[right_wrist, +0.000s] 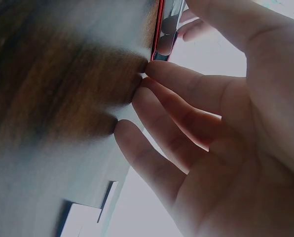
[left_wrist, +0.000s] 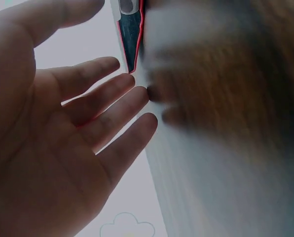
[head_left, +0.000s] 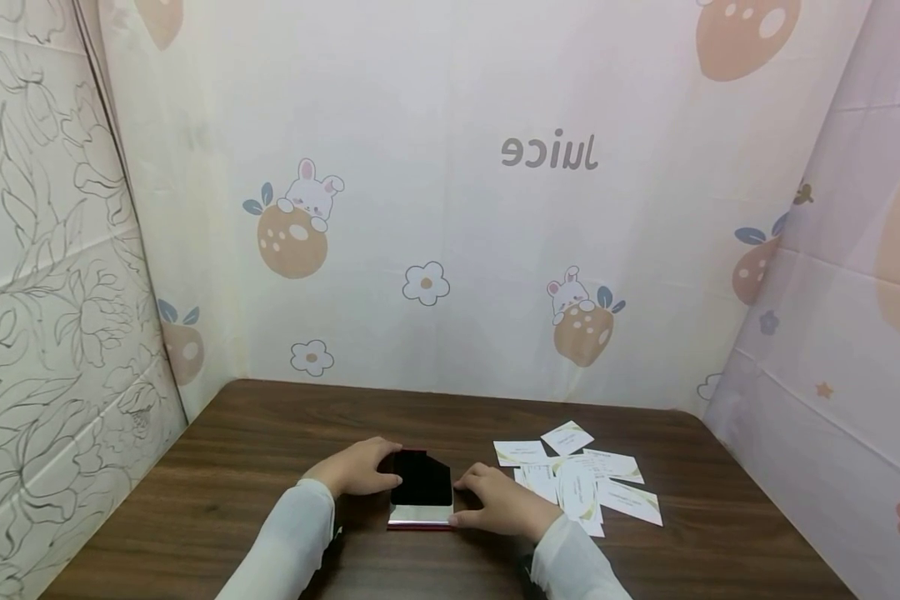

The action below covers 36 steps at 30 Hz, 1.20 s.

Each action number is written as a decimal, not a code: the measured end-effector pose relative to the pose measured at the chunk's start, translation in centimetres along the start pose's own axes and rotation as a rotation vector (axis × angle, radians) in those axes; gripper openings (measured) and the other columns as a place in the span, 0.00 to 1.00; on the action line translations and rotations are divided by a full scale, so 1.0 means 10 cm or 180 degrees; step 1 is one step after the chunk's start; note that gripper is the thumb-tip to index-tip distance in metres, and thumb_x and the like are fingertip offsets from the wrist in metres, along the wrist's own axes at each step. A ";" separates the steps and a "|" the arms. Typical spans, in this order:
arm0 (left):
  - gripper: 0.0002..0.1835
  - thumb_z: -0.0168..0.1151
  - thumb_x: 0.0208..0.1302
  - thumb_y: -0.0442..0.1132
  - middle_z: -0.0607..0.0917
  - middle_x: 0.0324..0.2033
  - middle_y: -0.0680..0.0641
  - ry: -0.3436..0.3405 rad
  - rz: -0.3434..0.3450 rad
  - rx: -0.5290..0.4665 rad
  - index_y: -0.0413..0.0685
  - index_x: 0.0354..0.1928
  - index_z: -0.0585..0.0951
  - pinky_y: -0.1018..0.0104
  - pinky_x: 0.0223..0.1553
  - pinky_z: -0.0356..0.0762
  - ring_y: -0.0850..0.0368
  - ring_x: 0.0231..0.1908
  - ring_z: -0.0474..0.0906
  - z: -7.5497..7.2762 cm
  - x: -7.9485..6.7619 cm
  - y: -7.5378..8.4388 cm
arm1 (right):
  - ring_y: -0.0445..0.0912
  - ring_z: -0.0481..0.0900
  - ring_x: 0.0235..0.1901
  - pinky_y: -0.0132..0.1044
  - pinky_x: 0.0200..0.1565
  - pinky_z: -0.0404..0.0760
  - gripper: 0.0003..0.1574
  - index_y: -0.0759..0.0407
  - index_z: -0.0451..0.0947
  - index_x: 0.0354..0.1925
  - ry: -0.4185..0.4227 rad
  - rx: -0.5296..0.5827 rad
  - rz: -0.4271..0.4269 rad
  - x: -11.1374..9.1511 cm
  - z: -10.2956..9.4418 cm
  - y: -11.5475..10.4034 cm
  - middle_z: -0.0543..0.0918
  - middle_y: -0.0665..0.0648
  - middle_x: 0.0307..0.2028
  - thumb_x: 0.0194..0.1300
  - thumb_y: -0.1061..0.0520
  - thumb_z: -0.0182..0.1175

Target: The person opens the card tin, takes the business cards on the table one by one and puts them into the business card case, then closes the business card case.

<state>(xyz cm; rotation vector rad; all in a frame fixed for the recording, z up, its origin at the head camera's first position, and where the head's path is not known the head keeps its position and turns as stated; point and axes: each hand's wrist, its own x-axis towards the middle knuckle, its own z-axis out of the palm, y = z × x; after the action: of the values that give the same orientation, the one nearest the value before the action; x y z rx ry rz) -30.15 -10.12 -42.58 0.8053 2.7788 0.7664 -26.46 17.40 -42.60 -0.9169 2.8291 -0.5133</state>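
A small flat case (head_left: 422, 483), black on top with a silver band at its near end and a red edge, lies on the table between both hands. My left hand (head_left: 356, 468) stands at its left side, fingertips on or close by its edge. Along the right side is my right hand (head_left: 504, 502), its thumb at the near right corner. In the left wrist view the fingers are loosely extended, with the end of the case (left_wrist: 130, 39) just past the index fingertip. The right wrist view has the case's red rim (right_wrist: 159, 29) right above the index fingertip; those fingers rest on the wood.
Several white cards (head_left: 630, 502) with gold trim lie spread and overlapping to the right of my right hand. The dark wooden table (head_left: 270, 417) ends at a printed curtain (head_left: 450, 208) behind, with more printed cloth on both sides.
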 end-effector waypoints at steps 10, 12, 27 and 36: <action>0.41 0.70 0.60 0.54 0.72 0.66 0.37 -0.0157 0.0119 -0.0056 0.36 0.69 0.71 0.41 0.64 0.66 0.39 0.66 0.67 0.04 -0.11 -0.05 | 0.47 0.78 0.50 0.46 0.54 0.78 0.35 0.62 0.81 0.56 0.0010 0.0014 0.0042 0.02 0.00 0.01 0.79 0.54 0.49 0.63 0.38 0.69; 0.43 0.72 0.58 0.56 0.72 0.66 0.37 -0.0175 0.0160 -0.0048 0.38 0.69 0.71 0.41 0.64 0.66 0.39 0.67 0.67 0.05 -0.13 -0.06 | 0.46 0.78 0.50 0.46 0.54 0.78 0.35 0.62 0.81 0.56 0.0008 0.0009 0.0046 0.02 0.01 0.01 0.79 0.54 0.49 0.63 0.38 0.69; 0.46 0.75 0.54 0.57 0.69 0.68 0.37 -0.0283 0.0116 -0.0001 0.38 0.69 0.71 0.39 0.64 0.65 0.38 0.68 0.63 0.07 -0.19 -0.03 | 0.47 0.77 0.51 0.45 0.55 0.78 0.35 0.62 0.81 0.56 0.0026 -0.0045 0.0008 0.01 0.01 0.01 0.79 0.54 0.49 0.63 0.38 0.68; 0.47 0.76 0.54 0.57 0.68 0.69 0.37 -0.0310 0.0104 -0.0021 0.38 0.70 0.70 0.39 0.64 0.65 0.38 0.69 0.62 0.09 -0.18 -0.04 | 0.45 0.77 0.51 0.44 0.55 0.77 0.35 0.60 0.80 0.59 -0.0025 0.0081 -0.0038 -0.01 -0.01 0.05 0.79 0.53 0.50 0.63 0.38 0.68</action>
<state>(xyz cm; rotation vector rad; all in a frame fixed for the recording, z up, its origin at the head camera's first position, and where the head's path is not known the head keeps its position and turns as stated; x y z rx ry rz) -28.54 -11.03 -43.60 0.8647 2.6825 0.7213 -26.65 17.84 -42.67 -0.9296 2.8050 -0.5445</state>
